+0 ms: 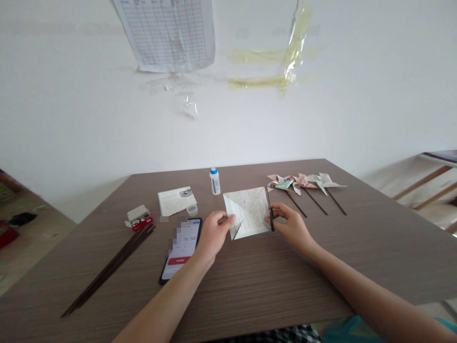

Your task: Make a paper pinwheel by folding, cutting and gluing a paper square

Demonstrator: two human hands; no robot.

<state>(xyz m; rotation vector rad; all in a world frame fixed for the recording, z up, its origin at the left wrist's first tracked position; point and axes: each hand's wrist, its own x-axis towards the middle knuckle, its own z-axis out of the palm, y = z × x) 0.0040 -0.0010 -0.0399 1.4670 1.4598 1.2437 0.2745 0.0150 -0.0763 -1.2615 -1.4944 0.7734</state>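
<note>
A square sheet of printed paper (249,212) is held above the table, with slits running in from its corners. My left hand (215,233) pinches its left edge between thumb and fingers. At the right edge of the paper, my right hand (290,224) is closed around the dark handles of scissors (272,216). The blades point away from me, along the sheet's right side near the far right corner. How far the blades are apart I cannot tell.
Three paper pinwheels on sticks (302,183) lie at the back right. A white bottle with a blue cap (214,182) stands behind the paper. To the left are a phone (182,250), dark sticks (110,269), a small red box (140,219), paper sheets (174,201) and a small clear cup (192,209).
</note>
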